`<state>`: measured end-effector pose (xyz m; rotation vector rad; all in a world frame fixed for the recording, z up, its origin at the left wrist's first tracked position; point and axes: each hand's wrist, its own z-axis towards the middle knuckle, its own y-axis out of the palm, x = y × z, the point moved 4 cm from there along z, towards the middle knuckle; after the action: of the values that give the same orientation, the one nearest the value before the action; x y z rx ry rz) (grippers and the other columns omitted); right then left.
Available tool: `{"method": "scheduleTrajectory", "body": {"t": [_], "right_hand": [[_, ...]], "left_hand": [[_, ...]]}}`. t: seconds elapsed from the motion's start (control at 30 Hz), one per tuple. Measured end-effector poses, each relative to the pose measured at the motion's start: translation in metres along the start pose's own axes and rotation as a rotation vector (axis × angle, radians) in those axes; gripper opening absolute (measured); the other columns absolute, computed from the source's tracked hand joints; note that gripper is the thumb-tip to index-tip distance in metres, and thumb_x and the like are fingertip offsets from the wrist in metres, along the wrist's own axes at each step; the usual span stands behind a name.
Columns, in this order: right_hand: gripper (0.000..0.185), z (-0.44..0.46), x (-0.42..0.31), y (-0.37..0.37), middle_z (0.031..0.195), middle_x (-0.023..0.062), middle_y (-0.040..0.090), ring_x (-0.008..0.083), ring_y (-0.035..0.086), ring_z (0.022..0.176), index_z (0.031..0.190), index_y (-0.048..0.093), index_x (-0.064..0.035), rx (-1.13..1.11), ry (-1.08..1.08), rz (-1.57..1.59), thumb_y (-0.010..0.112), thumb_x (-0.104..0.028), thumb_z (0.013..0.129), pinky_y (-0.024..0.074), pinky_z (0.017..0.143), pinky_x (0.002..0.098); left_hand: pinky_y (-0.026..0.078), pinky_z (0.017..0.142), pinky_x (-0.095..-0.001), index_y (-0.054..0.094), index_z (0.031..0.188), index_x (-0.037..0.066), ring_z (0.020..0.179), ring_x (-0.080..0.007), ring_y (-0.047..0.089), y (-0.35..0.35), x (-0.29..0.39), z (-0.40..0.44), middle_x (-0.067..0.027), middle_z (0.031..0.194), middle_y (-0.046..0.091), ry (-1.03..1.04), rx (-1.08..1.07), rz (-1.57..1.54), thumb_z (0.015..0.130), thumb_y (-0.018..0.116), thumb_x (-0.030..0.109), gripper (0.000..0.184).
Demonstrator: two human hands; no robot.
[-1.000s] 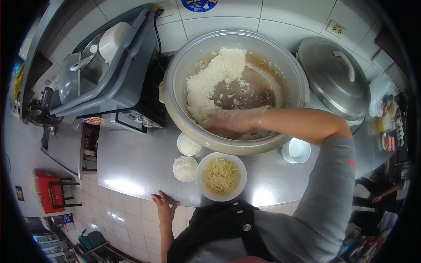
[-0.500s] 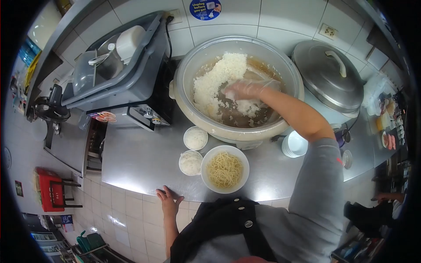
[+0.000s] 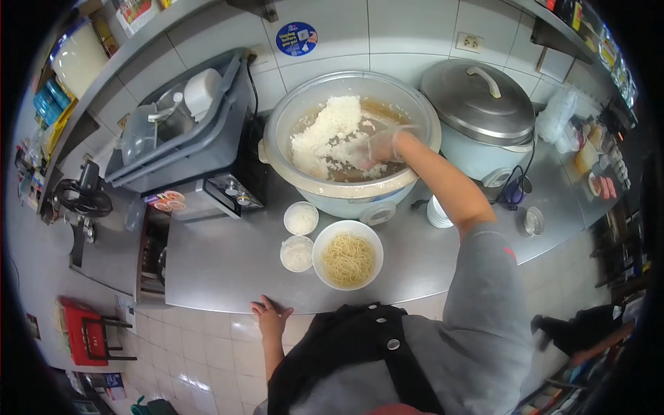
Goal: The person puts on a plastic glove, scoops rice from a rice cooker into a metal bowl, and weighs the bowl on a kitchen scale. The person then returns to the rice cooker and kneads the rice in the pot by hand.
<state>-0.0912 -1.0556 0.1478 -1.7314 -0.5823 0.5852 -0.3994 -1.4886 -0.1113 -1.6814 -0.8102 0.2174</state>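
Observation:
A large open rice cooker [image 3: 377, 206] stands at the back of the steel table [image 3: 221, 270], with white rice [image 3: 328, 131] heaped along its left side. Inside the pot, my right hand [image 3: 379, 149] wears a clear plastic glove and touches the rice; motion blur hides its fingers. My left hand [image 3: 271, 318] rests at the table's front edge, fingers apart, holding nothing. Two small bowls of rice, one [image 3: 301, 218] behind the other [image 3: 297, 254], sit in front of the cooker. Beside them is a white bowl of noodles [image 3: 348, 256].
A second cooker with a metal lid [image 3: 477, 100] stands right of the pot. Stacked white bowls [image 3: 438, 213] are partly behind my right arm. Left are a grey tub [image 3: 183, 149] and an oven [image 3: 225, 192]. Another person [image 3: 588, 332] is at the far right.
My right hand has moved from the pot's front left wall up and rightward over the rice. The camera view has shifted, showing more of the shelves. My left hand stays at the table edge.

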Motion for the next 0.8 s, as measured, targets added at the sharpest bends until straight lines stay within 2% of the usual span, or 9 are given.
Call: {"method": "scheduleTrajectory", "body": {"t": [0.1, 0.17, 0.3, 0.33, 0.4, 0.53, 0.63, 0.73, 0.8], "right_hand": [[0.078, -0.003, 0.022, -0.016, 0.147, 0.0175, 0.039, 0.0357, 0.038, 0.135, 0.148, 0.033, -0.0143, -0.099, 0.105, 0.117, 0.049, -0.061, 0.087, 0.0299, 0.109, 0.0517], [0.064, -0.028, 0.019, -0.038, 0.137, 0.0194, 0.051, 0.0347, 0.051, 0.124, 0.141, 0.044, -0.0141, 0.876, 0.045, 0.203, 0.056, -0.047, 0.088, 0.038, 0.105, 0.0425], [0.051, -0.051, -0.005, -0.018, 0.119, 0.0212, 0.062, 0.0351, 0.058, 0.114, 0.13, 0.057, -0.0107, -0.328, 0.054, -0.271, 0.06, -0.04, 0.089, 0.042, 0.1, 0.0424], [0.051, -0.047, 0.006, -0.012, 0.119, 0.0212, 0.062, 0.0351, 0.058, 0.114, 0.13, 0.057, -0.0107, -0.313, 0.035, -0.3, 0.06, -0.04, 0.089, 0.042, 0.1, 0.0424], [0.05, -0.049, 0.028, -0.025, 0.121, 0.0215, 0.062, 0.0355, 0.057, 0.115, 0.129, 0.058, -0.0106, 0.568, 0.223, 0.321, 0.059, -0.041, 0.089, 0.0422, 0.099, 0.0413], [0.049, -0.068, 0.029, 0.0, 0.121, 0.0213, 0.062, 0.0363, 0.057, 0.115, 0.129, 0.057, -0.0097, 0.392, 0.232, 0.339, 0.059, -0.039, 0.09, 0.0422, 0.099, 0.0401], [0.044, -0.058, 0.054, 0.001, 0.121, 0.021, 0.062, 0.0358, 0.057, 0.115, 0.128, 0.057, -0.0083, 0.626, 0.266, 0.294, 0.058, -0.034, 0.092, 0.0427, 0.098, 0.0392], [0.035, -0.066, 0.049, 0.002, 0.119, 0.0217, 0.062, 0.0344, 0.058, 0.113, 0.113, 0.065, -0.0034, 0.837, 0.022, 0.402, 0.055, -0.031, 0.093, 0.0431, 0.097, 0.0421], [0.027, -0.063, 0.049, 0.018, 0.11, 0.0216, 0.065, 0.0345, 0.062, 0.104, 0.104, 0.068, -0.0031, 0.17, 0.16, 0.358, 0.056, -0.023, 0.091, 0.0468, 0.088, 0.0427]], "left_hand": [[0.033, 0.109, -0.0478, 0.017, 0.149, -0.002, 0.137, -0.0572, 0.015, -0.003, 0.005, 0.004, -0.0466, 0.144, 0.009, 0.003, 0.007, -0.003, 0.068, 0.077, 0.058, 0.118], [0.037, 0.106, -0.0486, 0.016, 0.149, -0.003, 0.136, -0.0586, 0.016, 0.0, 0.001, 0.005, -0.0459, 0.144, 0.009, -0.014, 0.018, 0.01, 0.066, 0.079, 0.056, 0.119], [0.036, 0.107, -0.049, 0.019, 0.148, -0.004, 0.135, -0.0589, 0.019, -0.001, -0.007, 0.01, -0.0463, 0.144, 0.012, 0.006, 0.102, 0.005, 0.066, 0.079, 0.056, 0.118], [0.036, 0.107, -0.0495, 0.018, 0.148, -0.004, 0.134, -0.0601, 0.019, -0.002, -0.005, 0.011, -0.0476, 0.143, 0.011, 0.005, 0.072, 0.044, 0.067, 0.077, 0.059, 0.118], [0.035, 0.107, -0.0499, 0.017, 0.148, -0.005, 0.133, -0.0613, 0.019, 0.006, -0.003, 0.005, -0.049, 0.142, 0.01, -0.01, 0.026, 0.066, 0.068, 0.075, 0.061, 0.118], [0.036, 0.107, -0.0509, 0.023, 0.146, -0.004, 0.133, -0.0596, 0.022, 0.019, -0.013, 0.005, -0.0473, 0.143, 0.013, 0.065, 0.118, 0.068, 0.066, 0.078, 0.057, 0.115], [0.035, 0.107, -0.0505, 0.023, 0.146, -0.004, 0.133, -0.0604, 0.022, 0.003, 0.0, 0.009, -0.048, 0.142, 0.012, 0.044, 0.114, 0.035, 0.066, 0.077, 0.058, 0.116], [0.035, 0.107, -0.0502, 0.023, 0.146, -0.005, 0.132, -0.0611, 0.022, 0.004, -0.007, -0.004, -0.0489, 0.141, 0.013, 0.063, 0.12, 0.03, 0.066, 0.077, 0.058, 0.115], [0.035, 0.107, -0.05, 0.022, 0.146, -0.005, 0.132, -0.0611, 0.022, 0.005, -0.008, -0.002, -0.0492, 0.141, 0.013, 0.072, 0.115, 0.054, 0.068, 0.076, 0.057, 0.114]]}}
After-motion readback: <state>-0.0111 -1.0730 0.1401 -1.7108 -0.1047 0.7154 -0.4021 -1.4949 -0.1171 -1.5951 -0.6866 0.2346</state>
